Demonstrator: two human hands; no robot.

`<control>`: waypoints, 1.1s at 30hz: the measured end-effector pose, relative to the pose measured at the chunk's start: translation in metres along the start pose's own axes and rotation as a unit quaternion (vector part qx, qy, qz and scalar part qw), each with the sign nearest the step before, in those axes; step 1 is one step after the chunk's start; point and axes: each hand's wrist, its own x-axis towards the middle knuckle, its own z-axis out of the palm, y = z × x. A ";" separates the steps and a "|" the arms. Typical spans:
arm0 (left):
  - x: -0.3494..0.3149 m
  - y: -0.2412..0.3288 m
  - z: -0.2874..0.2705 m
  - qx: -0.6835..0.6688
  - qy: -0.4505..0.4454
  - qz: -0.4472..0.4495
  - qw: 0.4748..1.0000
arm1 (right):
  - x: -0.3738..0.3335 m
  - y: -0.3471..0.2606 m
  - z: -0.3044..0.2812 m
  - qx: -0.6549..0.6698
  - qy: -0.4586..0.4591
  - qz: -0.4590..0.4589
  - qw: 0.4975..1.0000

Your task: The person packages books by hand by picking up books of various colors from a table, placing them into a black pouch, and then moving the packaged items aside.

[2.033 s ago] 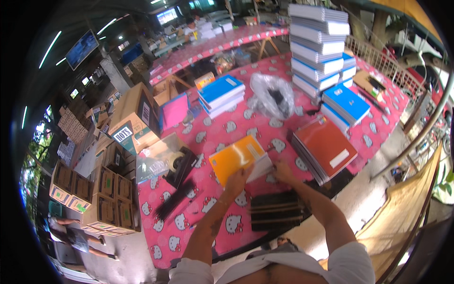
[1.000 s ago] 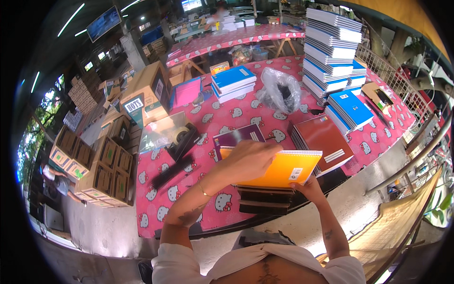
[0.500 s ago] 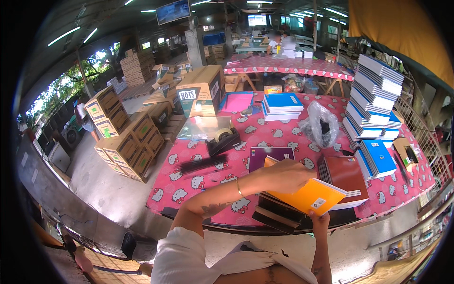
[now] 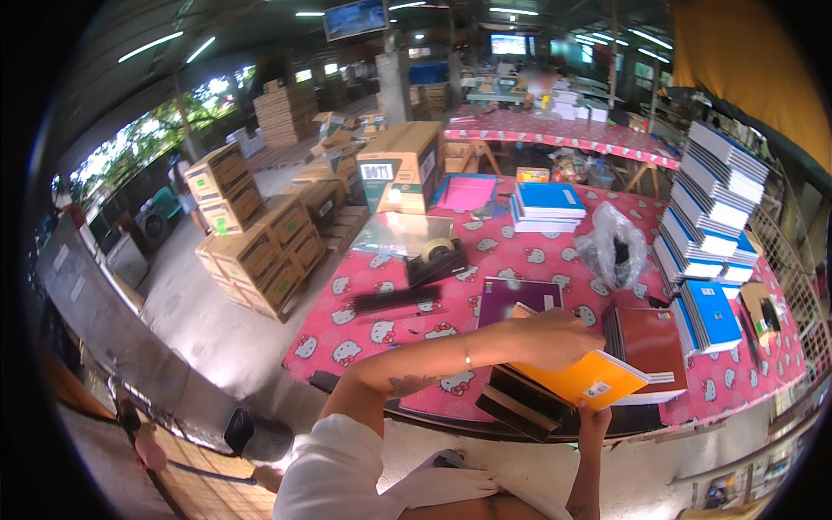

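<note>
A yellow-orange spiral notebook (image 4: 598,381) is held tilted above the near edge of the table. My right hand (image 4: 594,417) pinches its lower edge, thumb on the cover. Across its upper part lies my left hand (image 4: 555,338), closed with the fingers curled in; what they hold is hidden. Just beyond that hand, a purple notebook (image 4: 518,297) rests on the pink patterned tablecloth. To the right sits a stack of brown-red notebooks (image 4: 648,338). Beneath the yellow notebook, a dark open box-like thing (image 4: 524,404) lies at the table edge.
On the table are a black tape dispenser (image 4: 438,262), a bundle of thin black strands (image 4: 397,300), a clear plastic bag (image 4: 611,251) and blue notebooks (image 4: 548,199). A tall notebook stack (image 4: 715,204) stands at right. Cartons (image 4: 260,247) are piled on the floor at left.
The whole view has shifted, so things appear farther right and lower. Both hands stay at the yellow notebook, with the left hand still curled over its upper part.
</note>
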 end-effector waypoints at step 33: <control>-0.264 -0.202 0.199 0.182 0.290 -0.406 0.847 | 0.021 0.062 0.025 -0.058 -0.006 0.003 0.998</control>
